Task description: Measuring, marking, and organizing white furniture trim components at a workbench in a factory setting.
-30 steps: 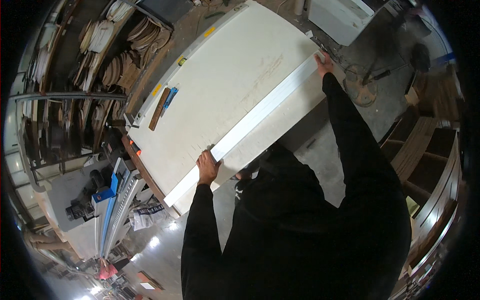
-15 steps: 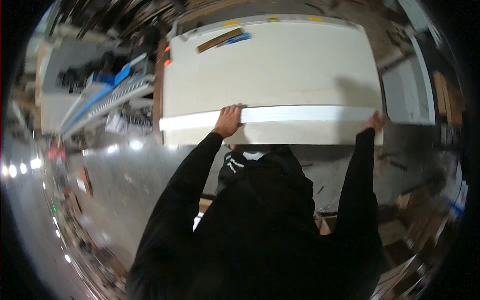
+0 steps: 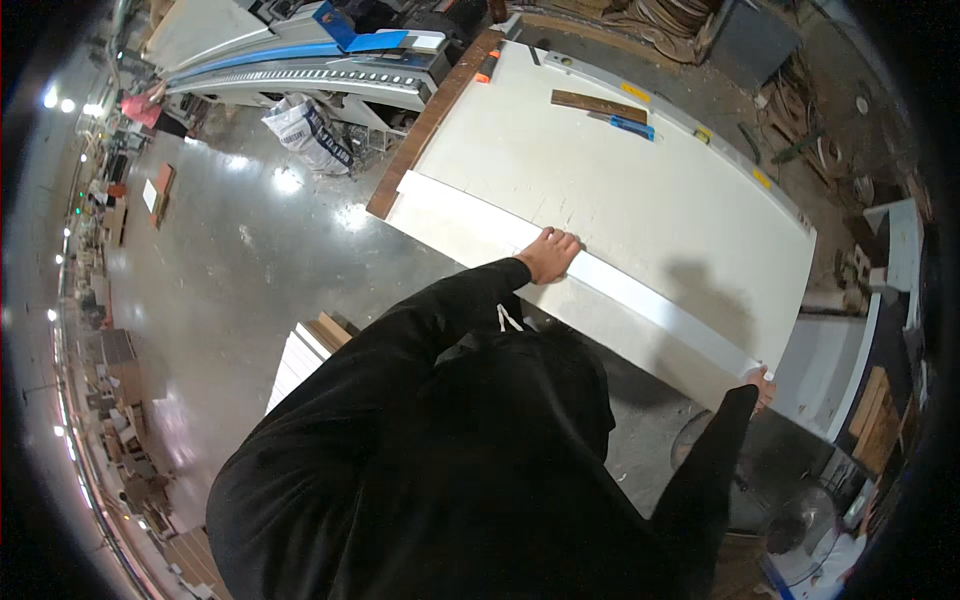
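Observation:
A long white strip (image 3: 640, 298) lies along the near side of a cream-coloured tabletop (image 3: 640, 200). My left hand (image 3: 549, 256) grips it near the middle, with its fingers over the far edge. At the right end, my right hand (image 3: 763, 388) is closed around the strip's tip, partly hidden by the sleeve. Farther back on the tabletop lie a brown wooden piece (image 3: 598, 106) and a blue utility knife (image 3: 630, 126), side by side.
A long level-like bar (image 3: 690, 127) with yellow parts runs along the tabletop's far edge. An orange-and-black tool (image 3: 488, 66) lies at the far left corner. Beyond the left end stand a machine with a blue rail (image 3: 300, 50) and a white sack (image 3: 305, 135). A person (image 3: 150, 108) is far left.
The view has turned, so the tabletop and strip now slant down to the right. More floor shows at the left. Both hands keep hold of the strip at about the same spots.

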### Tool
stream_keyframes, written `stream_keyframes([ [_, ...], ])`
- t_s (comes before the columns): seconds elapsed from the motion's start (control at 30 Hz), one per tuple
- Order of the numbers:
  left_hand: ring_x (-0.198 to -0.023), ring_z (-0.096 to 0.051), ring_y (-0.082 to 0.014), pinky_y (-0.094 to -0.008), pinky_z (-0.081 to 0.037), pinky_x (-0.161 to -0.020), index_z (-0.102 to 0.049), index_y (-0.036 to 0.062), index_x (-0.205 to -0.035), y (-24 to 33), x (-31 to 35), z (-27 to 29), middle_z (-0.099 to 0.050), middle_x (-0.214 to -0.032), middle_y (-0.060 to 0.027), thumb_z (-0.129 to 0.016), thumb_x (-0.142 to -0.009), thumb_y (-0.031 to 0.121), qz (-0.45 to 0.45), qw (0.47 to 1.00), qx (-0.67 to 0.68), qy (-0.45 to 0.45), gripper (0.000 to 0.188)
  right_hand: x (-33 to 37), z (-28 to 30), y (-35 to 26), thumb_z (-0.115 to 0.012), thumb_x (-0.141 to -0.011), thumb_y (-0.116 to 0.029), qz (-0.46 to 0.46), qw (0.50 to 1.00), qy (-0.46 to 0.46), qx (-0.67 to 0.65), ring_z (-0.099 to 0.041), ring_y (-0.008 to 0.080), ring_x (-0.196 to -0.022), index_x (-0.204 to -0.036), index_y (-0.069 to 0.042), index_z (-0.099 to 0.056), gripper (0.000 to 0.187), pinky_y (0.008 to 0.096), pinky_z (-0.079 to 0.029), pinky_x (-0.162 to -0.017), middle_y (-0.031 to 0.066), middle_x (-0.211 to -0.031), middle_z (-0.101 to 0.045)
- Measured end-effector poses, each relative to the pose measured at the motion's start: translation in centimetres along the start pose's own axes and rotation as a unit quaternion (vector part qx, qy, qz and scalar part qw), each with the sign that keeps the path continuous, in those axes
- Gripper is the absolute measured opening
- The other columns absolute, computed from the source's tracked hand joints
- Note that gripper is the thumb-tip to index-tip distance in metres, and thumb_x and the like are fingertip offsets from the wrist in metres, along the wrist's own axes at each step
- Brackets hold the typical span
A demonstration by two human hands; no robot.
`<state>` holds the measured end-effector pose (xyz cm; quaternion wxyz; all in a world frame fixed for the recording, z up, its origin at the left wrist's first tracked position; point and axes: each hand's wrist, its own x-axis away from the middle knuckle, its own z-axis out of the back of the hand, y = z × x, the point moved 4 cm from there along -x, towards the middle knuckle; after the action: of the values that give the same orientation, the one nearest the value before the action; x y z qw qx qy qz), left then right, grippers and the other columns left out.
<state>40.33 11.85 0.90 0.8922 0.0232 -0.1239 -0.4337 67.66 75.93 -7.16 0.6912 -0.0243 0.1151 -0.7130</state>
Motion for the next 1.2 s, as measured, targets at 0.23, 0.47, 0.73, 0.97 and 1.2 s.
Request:
stream_keyframes([
  [0.23,-0.139,-0.050,-0.0372,-0.0540,-0.036,-0.118,-0.045,-0.0024,-0.146,0.0,-0.6,-0.5,-0.054,-0.145,-0.0214,-0.075,-0.094,0.038,-0.042,0.997,0.042,0.045,0.072,35.2,1.9,-18.4,-0.097,-0.064,-0.055,0.577,0.760,-0.223,-0.200,-0.044,0.0445,-0.145,-0.155,-0.002,-0.043,0.119,0.0552,-0.029,-0.124,0.0264,-0.154,-0.051],
  [0.47,-0.158,-0.030,-0.0352,-0.0517,-0.022,-0.130,-0.025,0.0146,-0.168,-8.0,3.2,0.1,-0.034,-0.168,-0.0173,-0.055,-0.101,0.064,-0.033,0.991,0.122,0.043,0.089,50.4,8.5,-22.7,-0.097,-0.065,-0.042,0.629,0.709,-0.319,-0.025,-0.045,0.0354,-0.137,-0.143,-0.017,-0.049,0.095,0.0550,-0.025,-0.120,0.0100,-0.138,-0.055],
  [0.73,-0.160,-0.023,-0.0418,-0.0553,-0.014,-0.131,-0.032,0.0094,-0.166,-25.9,14.6,1.3,-0.032,-0.171,-0.0184,-0.053,-0.103,0.060,0.207,0.964,0.073,0.151,0.083,51.5,9.1,-22.9,-0.094,-0.072,-0.032,0.603,0.743,-0.291,0.018,-0.039,0.0382,-0.143,-0.140,-0.016,-0.048,0.084,0.0566,-0.020,-0.124,0.0121,-0.143,-0.050],
  [0.97,-0.158,-0.027,-0.0442,-0.0558,-0.012,-0.131,-0.035,-0.0046,-0.161,-34.0,22.5,0.2,-0.040,-0.165,-0.0246,-0.063,-0.100,0.055,0.376,0.891,0.134,0.217,0.090,52.5,9.5,-23.0,-0.097,-0.069,-0.029,0.583,0.760,-0.281,0.060,-0.038,0.0382,-0.143,-0.140,-0.016,-0.048,0.087,0.0572,-0.018,-0.125,0.0121,-0.142,-0.049],
  [1.2,-0.152,-0.040,-0.0420,-0.0560,-0.020,-0.129,-0.052,-0.0023,-0.151,-31.5,21.4,0.9,-0.057,-0.152,-0.0212,-0.072,-0.097,0.045,0.292,0.909,0.153,0.254,0.075,52.3,8.9,-22.9,-0.098,-0.067,-0.026,0.599,0.754,-0.269,0.033,-0.037,0.0383,-0.143,-0.139,-0.016,-0.048,0.089,0.0569,-0.017,-0.124,0.0122,-0.143,-0.048],
])
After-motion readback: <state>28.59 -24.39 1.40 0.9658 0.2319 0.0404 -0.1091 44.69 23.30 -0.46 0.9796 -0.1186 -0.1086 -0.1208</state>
